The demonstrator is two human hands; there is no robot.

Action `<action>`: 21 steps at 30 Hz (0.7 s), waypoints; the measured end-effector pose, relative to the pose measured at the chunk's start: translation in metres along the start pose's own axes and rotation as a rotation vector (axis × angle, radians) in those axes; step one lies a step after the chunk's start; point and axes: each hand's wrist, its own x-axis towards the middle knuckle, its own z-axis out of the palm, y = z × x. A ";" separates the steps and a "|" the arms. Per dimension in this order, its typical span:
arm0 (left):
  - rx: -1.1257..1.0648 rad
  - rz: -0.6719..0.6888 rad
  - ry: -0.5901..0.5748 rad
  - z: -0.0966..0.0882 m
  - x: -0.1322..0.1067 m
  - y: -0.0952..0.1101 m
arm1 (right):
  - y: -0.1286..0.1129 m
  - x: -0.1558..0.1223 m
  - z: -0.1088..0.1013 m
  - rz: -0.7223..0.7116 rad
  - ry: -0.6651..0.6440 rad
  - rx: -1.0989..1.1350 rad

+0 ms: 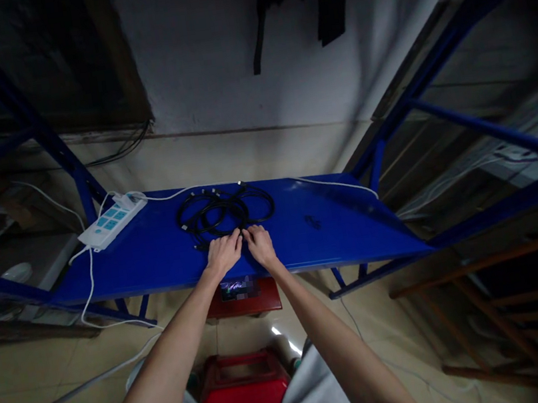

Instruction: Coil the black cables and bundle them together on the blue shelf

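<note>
A tangle of black cables (224, 211) lies in loops on the blue metal shelf (334, 229). My left hand (223, 253) and my right hand (259, 244) rest side by side at the near edge of the tangle. The fingers of both hands are curled and pinch a black cable end where the hands meet. Both forearms reach in from below.
A white power strip (111, 222) with blue sockets sits at the shelf's left end, its white cord (90, 282) hanging over the edge to the floor. Blue rack posts (68, 161) stand at both sides. A red stool (244, 394) is beneath me.
</note>
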 end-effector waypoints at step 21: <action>0.008 -0.015 -0.056 -0.006 0.000 0.001 | 0.009 -0.002 -0.001 -0.022 0.075 0.355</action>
